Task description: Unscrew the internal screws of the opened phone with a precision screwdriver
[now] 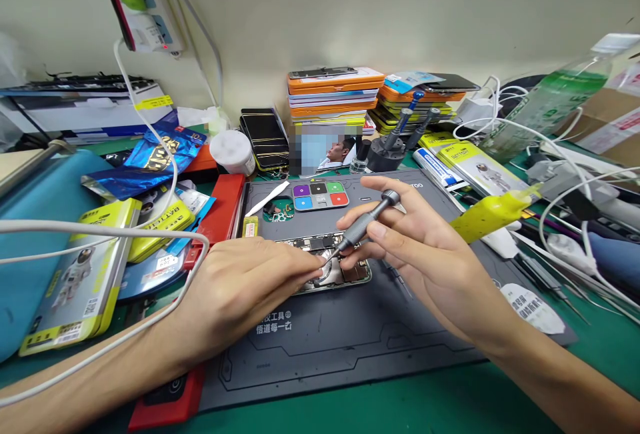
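An opened phone (356,270), its inner parts bare, lies flat on a dark grey work mat (350,347). In my right hand (425,247) is a small grey precision screwdriver (361,226), held tilted between the fingers with its cap end up. Its thin tip points down to the left and meets the fingertips of my left hand (250,274) over the phone. The left fingers are pressed together, covering the phone's left part; whatever they pinch is hidden. Behind the phone sit a screw tray with coloured squares (320,195) and a white plastic pry tool (268,198).
Yellow battery boxes (75,281) and a red case (220,214) crowd the left. A white cable (200,237) loops across my left forearm. At right are a yellow syringe-like tube (485,214), loose cables and a tilted bottle (550,104). Stacked boxes (333,94) stand behind.
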A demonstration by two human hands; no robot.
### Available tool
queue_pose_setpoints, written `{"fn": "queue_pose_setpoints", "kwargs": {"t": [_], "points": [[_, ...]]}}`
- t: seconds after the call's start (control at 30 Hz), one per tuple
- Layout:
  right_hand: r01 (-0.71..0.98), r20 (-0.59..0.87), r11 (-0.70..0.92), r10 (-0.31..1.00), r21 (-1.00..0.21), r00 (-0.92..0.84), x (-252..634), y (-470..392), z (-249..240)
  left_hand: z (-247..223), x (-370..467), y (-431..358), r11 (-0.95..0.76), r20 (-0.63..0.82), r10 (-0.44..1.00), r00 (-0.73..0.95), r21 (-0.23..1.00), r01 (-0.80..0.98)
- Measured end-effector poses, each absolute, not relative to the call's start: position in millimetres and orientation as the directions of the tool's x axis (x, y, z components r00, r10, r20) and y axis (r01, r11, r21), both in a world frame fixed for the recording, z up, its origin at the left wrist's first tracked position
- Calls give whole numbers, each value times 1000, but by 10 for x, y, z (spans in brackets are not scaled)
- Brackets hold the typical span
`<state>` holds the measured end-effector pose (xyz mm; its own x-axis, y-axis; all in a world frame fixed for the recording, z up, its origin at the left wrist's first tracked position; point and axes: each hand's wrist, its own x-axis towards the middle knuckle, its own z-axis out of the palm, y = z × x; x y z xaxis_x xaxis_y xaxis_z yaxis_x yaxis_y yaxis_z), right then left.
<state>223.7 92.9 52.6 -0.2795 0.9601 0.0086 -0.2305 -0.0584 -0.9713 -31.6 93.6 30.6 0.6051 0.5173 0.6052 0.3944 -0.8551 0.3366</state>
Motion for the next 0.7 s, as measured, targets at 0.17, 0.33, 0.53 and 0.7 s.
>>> {"fn": "queue_pose_setpoints", "kwargs": {"t": [0.17, 0.33, 0.53, 0.7], "points": [[-226, 0, -65, 962, -972, -275, 2247, 937, 520, 296, -301, 937, -856, 611, 517, 599, 355, 376], [-230, 3, -61, 963, -971, -269, 2246, 943, 523, 311, -304, 945, -862, 610, 506, 609, 343, 373], [-224, 2, -61, 963, -973, -271, 2234, 930, 529, 326, -309, 952, -866, 603, 500, 622, 340, 367], [-211, 8, -51, 962, -976, -273, 2231, 931, 528, 316, -309, 958, -867, 606, 498, 621, 348, 355]]}}
